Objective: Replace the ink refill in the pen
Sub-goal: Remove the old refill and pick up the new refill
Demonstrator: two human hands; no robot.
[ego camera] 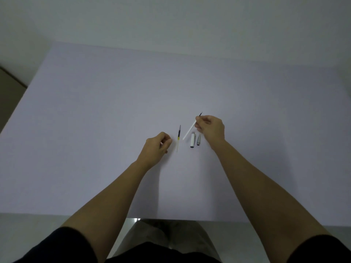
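Note:
My right hand [210,129] pinches a thin white ink refill [190,130] near its dark tip, holding it tilted above the table. Just below it lie a white pen barrel [192,139] and a short grey pen tip section [198,139], side by side. Left of them a second refill [178,137] with a dark upper half, a yellow band and a clear lower end lies on the table. My left hand [158,148] rests with curled fingers right beside that refill's lower end; whether it touches it I cannot tell.
All of this sits on a wide pale lavender table [114,120]. Its front edge runs near my lap, and its left edge slants away toward a dark floor strip [9,88]. A plain wall rises behind.

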